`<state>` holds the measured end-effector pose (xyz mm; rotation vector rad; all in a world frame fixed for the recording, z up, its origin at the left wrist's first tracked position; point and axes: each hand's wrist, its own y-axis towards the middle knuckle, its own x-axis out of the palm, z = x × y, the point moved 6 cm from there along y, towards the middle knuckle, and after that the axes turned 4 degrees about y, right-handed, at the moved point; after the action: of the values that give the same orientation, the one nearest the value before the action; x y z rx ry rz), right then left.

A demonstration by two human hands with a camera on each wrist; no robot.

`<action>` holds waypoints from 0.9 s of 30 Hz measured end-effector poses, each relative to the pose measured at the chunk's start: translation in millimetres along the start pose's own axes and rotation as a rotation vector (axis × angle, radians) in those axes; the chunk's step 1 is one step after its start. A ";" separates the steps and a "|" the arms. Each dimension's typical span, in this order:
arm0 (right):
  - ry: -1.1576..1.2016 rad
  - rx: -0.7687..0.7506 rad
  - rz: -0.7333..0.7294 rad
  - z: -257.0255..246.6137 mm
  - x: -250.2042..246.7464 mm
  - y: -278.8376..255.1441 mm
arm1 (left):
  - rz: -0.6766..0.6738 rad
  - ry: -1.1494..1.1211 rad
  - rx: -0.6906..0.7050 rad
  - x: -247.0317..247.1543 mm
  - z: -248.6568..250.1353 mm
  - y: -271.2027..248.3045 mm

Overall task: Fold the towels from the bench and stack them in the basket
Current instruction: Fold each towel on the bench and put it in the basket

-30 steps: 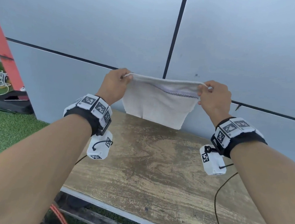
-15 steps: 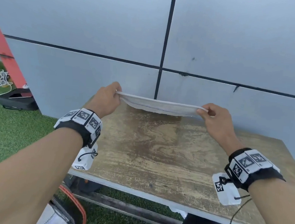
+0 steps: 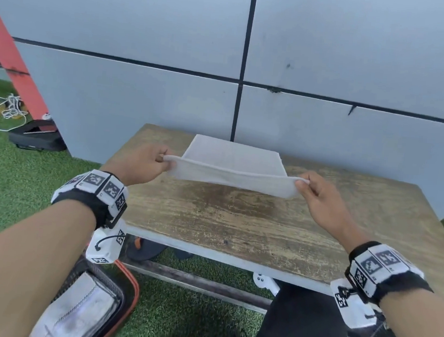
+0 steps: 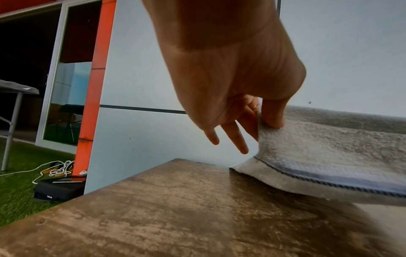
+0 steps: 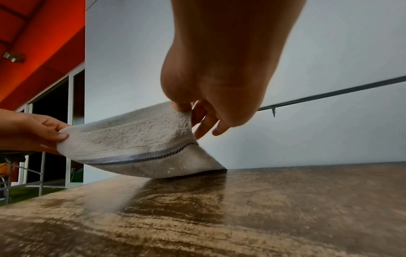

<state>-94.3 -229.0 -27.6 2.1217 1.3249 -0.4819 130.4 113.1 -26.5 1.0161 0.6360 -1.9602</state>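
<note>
A white towel (image 3: 232,158) with a dark stitched stripe (image 5: 153,157) lies partly on the far middle of the wooden bench (image 3: 237,223). Its near edge is lifted off the wood. My left hand (image 3: 146,164) pinches the near left corner between thumb and fingers (image 4: 272,114). My right hand (image 3: 318,193) pinches the near right corner (image 5: 182,111). The towel's far part (image 4: 329,173) rests on the bench top by the wall. A basket (image 3: 82,306) with an orange rim stands on the grass at lower left, with folded white towels inside.
A grey panelled wall (image 3: 174,29) rises right behind the bench. Artificial grass (image 3: 13,177) surrounds it. A black case (image 3: 35,136) and a coil of white rope (image 3: 9,106) lie at the left. My black-trousered leg (image 3: 304,323) is at the bench's near edge.
The towel hung in the air against the wall a second ago. Both hands have lowered it and drawn toward me, so its far part now lies flat on the bench.
</note>
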 end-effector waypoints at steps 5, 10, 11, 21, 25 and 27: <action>0.053 0.078 -0.123 0.5 -4.4 -0.1 | -0.099 -0.104 0.001 5.7 22.5 -23.7; 0.368 0.442 -0.538 -9.3 8.2 -25.5 | -0.500 -0.235 -0.155 33.2 23.8 -51.5; 0.438 0.501 -0.606 -10.2 10.4 -31.3 | -0.532 -0.237 -0.177 35.8 23.7 -55.8; 0.469 0.544 -0.441 13.6 14.5 -19.8 | -0.376 -0.301 -0.175 53.2 13.9 -45.9; 0.377 0.494 -0.337 22.4 17.7 -11.3 | -0.254 -0.343 -0.156 54.2 8.2 -32.4; 0.348 0.471 -0.262 26.9 19.9 -2.9 | -0.164 -0.343 -0.134 53.1 6.8 -25.3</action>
<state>-88.1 -231.8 -60.5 2.5076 1.8484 -0.5971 88.3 98.7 -65.5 0.5414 0.6610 -2.1367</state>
